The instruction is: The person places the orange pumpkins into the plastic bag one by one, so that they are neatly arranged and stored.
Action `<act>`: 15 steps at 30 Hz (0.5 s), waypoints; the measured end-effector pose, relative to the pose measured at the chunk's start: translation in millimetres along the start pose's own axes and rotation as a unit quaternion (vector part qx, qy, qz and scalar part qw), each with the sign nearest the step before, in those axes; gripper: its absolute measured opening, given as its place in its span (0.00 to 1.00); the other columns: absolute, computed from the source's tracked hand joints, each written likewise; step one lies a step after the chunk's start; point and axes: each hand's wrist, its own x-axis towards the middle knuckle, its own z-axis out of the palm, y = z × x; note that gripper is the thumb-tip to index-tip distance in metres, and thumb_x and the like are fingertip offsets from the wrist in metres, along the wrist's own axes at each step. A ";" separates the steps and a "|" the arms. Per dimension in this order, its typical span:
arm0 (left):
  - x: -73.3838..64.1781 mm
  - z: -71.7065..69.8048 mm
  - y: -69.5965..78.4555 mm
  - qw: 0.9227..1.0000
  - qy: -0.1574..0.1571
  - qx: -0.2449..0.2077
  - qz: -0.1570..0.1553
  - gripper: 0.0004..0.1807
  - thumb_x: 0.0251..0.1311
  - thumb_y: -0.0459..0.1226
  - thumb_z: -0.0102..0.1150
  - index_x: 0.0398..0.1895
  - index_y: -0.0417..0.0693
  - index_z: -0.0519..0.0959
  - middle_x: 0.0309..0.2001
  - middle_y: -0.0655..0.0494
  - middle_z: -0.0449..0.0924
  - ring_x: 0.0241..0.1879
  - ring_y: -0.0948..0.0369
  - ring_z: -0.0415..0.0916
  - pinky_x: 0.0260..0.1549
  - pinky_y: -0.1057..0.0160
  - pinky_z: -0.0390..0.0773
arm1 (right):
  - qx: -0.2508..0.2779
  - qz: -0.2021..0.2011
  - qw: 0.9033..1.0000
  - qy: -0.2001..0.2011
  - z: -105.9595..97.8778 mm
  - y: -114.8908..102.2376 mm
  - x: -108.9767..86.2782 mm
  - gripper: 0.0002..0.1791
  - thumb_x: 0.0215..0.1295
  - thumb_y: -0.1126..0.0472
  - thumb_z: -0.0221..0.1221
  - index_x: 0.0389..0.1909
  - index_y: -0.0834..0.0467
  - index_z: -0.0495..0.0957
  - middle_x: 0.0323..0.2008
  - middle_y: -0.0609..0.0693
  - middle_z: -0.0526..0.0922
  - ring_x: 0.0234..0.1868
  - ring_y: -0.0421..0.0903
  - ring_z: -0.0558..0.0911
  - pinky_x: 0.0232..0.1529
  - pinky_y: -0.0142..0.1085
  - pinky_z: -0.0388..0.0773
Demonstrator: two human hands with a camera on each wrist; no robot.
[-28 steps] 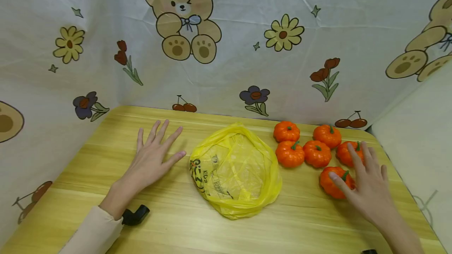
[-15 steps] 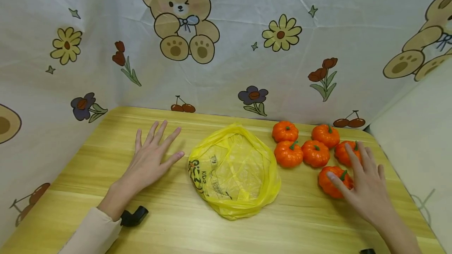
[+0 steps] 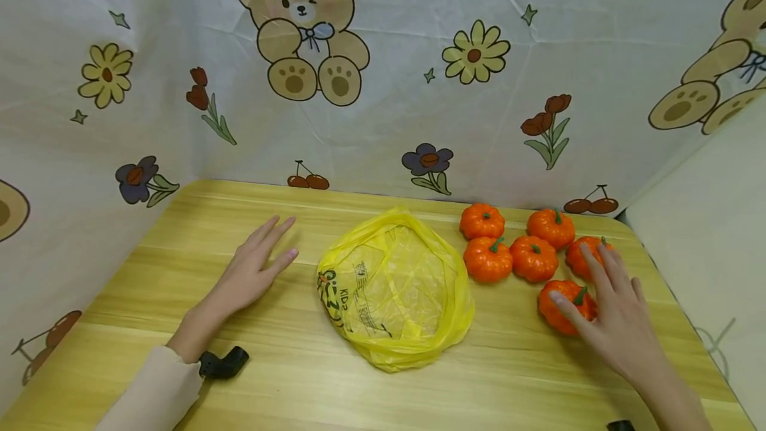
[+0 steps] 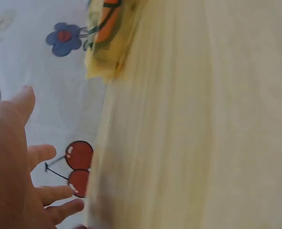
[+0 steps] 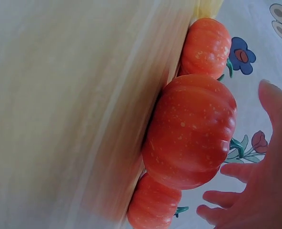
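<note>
A yellow plastic bag (image 3: 395, 291) with dark print lies in the middle of the table, its mouth spread wide and facing up. To its right sit several small orange pumpkins (image 3: 489, 260) with green stems. My right hand (image 3: 622, 318) hovers over the nearest pumpkin (image 5: 191, 131), fingers spread and holding nothing; the right wrist view shows a gap between them. On the bag's left, my left hand (image 3: 245, 275) is raised above the wood with its fingers extended. In the left wrist view that hand (image 4: 17, 162) is apart from the bag (image 4: 110, 43).
The wooden table (image 3: 287, 384) meets a white cloth (image 3: 395, 112) printed with bears and flowers at the back and left. A pale panel (image 3: 706, 218) borders the right side. A black device (image 3: 224, 362) is by the left wrist.
My left hand has turned and drawn back slightly, away from the bag. The right hand stays over the nearest pumpkin with only a slight shift. Bag and pumpkins remain in place.
</note>
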 end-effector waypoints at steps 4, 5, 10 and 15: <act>1.5 5.2 -13.2 0.997 0.010 -0.072 -0.015 0.35 0.80 0.52 0.52 0.85 0.57 0.58 0.82 0.42 0.58 0.80 0.37 0.52 0.72 0.26 0.52 | 0.008 -0.004 1.000 0.001 0.9 0.2 -0.4 0.49 0.68 0.48 0.68 0.82 0.61 0.56 0.81 0.69 0.52 0.81 0.73 0.50 0.76 0.73 0.37; 1.6 6.5 -15.2 0.997 0.014 -0.080 -0.015 0.35 0.79 0.52 0.53 0.84 0.57 0.58 0.81 0.43 0.60 0.80 0.38 0.53 0.73 0.27 0.52 | 0.011 -0.002 1.000 0.000 1.0 0.0 -0.5 0.49 0.68 0.48 0.69 0.82 0.61 0.57 0.81 0.69 0.53 0.79 0.74 0.52 0.76 0.73 0.40; 1.7 11.7 -18.5 0.994 0.034 -0.102 -0.014 0.35 0.78 0.51 0.56 0.83 0.58 0.61 0.79 0.45 0.64 0.79 0.39 0.57 0.72 0.29 0.55 | 0.025 0.011 1.000 -0.005 2.3 -0.7 -0.7 0.49 0.66 0.48 0.71 0.82 0.59 0.58 0.82 0.67 0.54 0.73 0.79 0.59 0.70 0.77 0.49; 2.0 14.4 -17.6 0.993 0.049 -0.109 -0.015 0.33 0.77 0.50 0.58 0.80 0.56 0.66 0.78 0.48 0.67 0.78 0.43 0.59 0.73 0.32 0.57 | 0.029 0.012 0.999 -0.012 2.8 -1.4 -0.7 0.49 0.65 0.49 0.71 0.82 0.57 0.59 0.82 0.67 0.55 0.77 0.76 0.57 0.69 0.78 0.51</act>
